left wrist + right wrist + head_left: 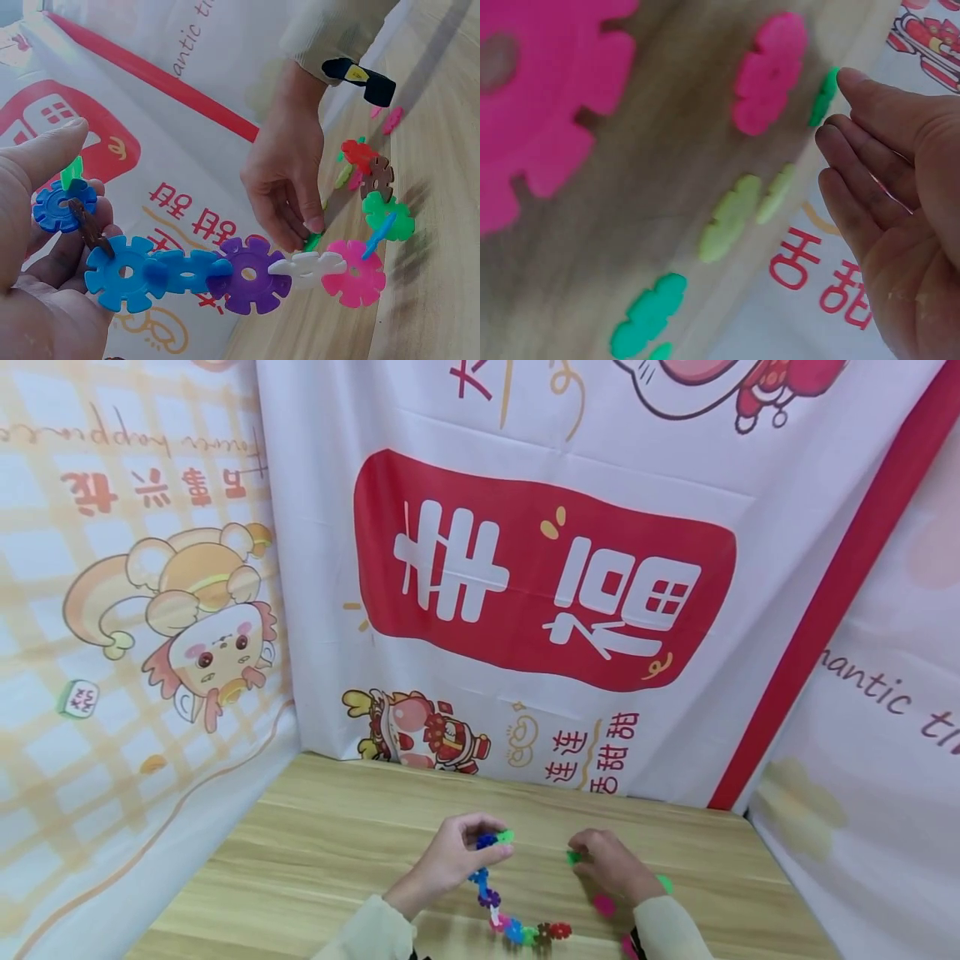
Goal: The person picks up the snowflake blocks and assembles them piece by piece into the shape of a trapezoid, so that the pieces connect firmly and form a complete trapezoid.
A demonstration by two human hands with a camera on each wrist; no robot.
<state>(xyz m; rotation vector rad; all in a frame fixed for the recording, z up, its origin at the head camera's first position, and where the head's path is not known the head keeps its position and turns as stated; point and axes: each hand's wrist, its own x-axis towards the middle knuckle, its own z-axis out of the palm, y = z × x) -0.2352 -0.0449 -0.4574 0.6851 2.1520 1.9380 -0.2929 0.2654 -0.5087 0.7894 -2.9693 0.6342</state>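
My left hand (459,853) grips one end of a chain of notched plastic snowflake discs. Between its thumb and fingers are a dark blue disc (64,206) and a bright green disc (72,174). From there the chain runs through blue, a purple disc (249,275), a white disc (307,268), a pink disc (354,273), green and brown to a red disc (560,931) at its far end. Farther right, my right hand (609,862) pinches a loose green disc (825,97) at its fingertips, low over the table.
Loose discs lie on the wooden table (322,827) around the right forearm, among them a pink disc (604,905), a yellow-green disc (730,219) and a teal-green disc (649,315). Printed cloth (315,610) hangs behind the table and along both sides.
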